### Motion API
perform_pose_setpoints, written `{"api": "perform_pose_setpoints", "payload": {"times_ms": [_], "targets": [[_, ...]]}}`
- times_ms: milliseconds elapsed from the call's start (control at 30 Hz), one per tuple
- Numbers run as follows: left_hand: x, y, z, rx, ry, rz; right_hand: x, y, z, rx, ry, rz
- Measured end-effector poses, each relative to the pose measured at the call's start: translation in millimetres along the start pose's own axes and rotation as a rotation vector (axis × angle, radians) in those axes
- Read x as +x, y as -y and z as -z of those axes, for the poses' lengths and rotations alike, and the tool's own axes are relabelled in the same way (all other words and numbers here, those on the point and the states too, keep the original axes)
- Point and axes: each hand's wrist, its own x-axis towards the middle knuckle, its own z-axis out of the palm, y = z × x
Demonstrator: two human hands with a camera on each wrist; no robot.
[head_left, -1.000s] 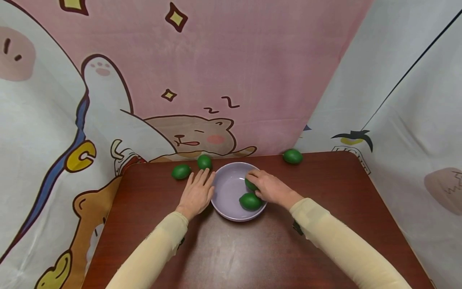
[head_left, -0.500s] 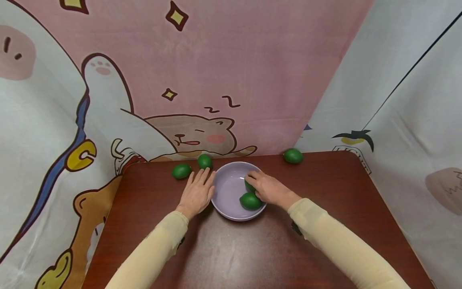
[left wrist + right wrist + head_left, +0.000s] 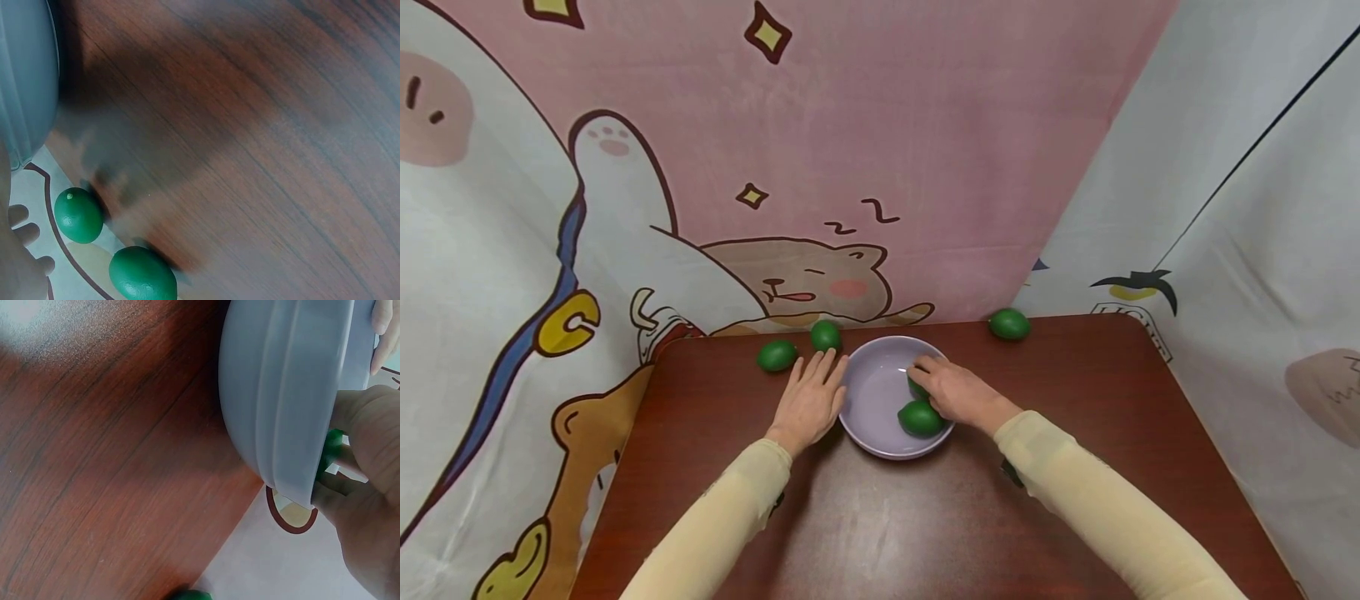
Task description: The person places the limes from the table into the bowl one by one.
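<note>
A shallow lavender bowl (image 3: pixel 874 408) stands on the table between my hands. Inside it, my right hand (image 3: pixel 958 390) grips a green lime (image 3: pixel 331 449), mostly covered by the fingers. A second lime (image 3: pixel 921 418) lies in the bowl just in front of that hand. My left hand (image 3: pixel 808 404) has its fingers extended at the bowl's left rim, palm down, holding nothing. Beyond its fingertips two more limes are on the table, one to the left (image 3: pixel 777 356) and one close to the bowl (image 3: pixel 826 336); both show in the left wrist view.
Another lime (image 3: pixel 1010 324) sits at the back edge of the brown wooden table (image 3: pixel 1075 467), right of the bowl. A cartoon-printed cloth (image 3: pixel 970 167) hangs right behind the table and along its sides.
My right hand, with the lime in its grip, has shifted very slightly left inside the bowl. The left hand, the bowl and the other limes stay in place.
</note>
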Motion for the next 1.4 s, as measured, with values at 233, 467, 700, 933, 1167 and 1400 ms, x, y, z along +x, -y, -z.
{"api": "perform_pose_setpoints", "payload": {"times_ms": [233,467,700,933,1167,1400], "targets": [[-0.2,-0.5,1.3,-0.01,-0.001,-0.001,0.9,0.3,-1.7,-0.004,0.02,-0.018],[0.1,-0.4,1.3,-0.007,0.02,0.005,1.4,0.7,-3.6,-0.006,0.016,-0.024],[0.5,0.4,-0.2,-0.001,0.02,0.002,1.9,1.5,-4.5,-0.005,0.026,-0.025],[0.6,0.1,-0.5,-0.005,0.004,-0.001,2.2,3.1,-5.2,0.01,0.095,-0.072],[0.2,-0.8,0.4,-0.007,0.003,0.002,2.6,2.9,-6.9,0.018,0.108,-0.074],[-0.1,-0.9,0.8,-0.009,-0.005,-0.002,1.9,4.4,-6.1,0.022,0.117,-0.077]]}}
